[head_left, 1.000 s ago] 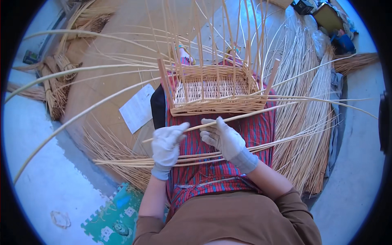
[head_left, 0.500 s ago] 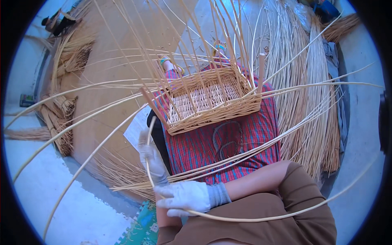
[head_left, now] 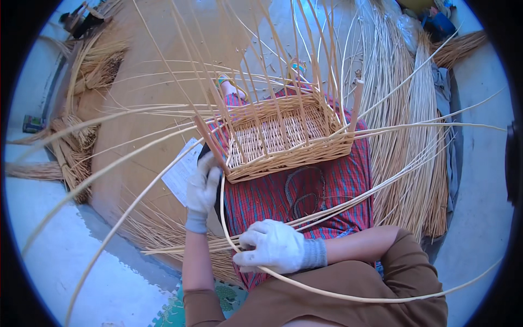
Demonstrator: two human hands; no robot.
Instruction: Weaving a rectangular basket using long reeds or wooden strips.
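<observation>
Wicker basket (head_left: 298,158) mid-frame, on lap cloth (head_left: 256,201). Left hand (head_left: 202,189) at basket's lower-left corner; right hand (head_left: 273,246) below basket, on rod (head_left: 392,301) running to lower right. Paper sheet (head_left: 177,175) left of basket, beside left hand. Rod bundles (head_left: 103,61) upper left. Rod pile (head_left: 411,158) along right, beside cloth.

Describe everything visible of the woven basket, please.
The rectangular basket looks woven from tan wicker, with low walls, a paler base, thick posts at its near corners and thin upright stakes. Long rods stick out sideways. It rests askew on the striped cloth; the left hand is beside its near left corner, contact unclear.
</observation>
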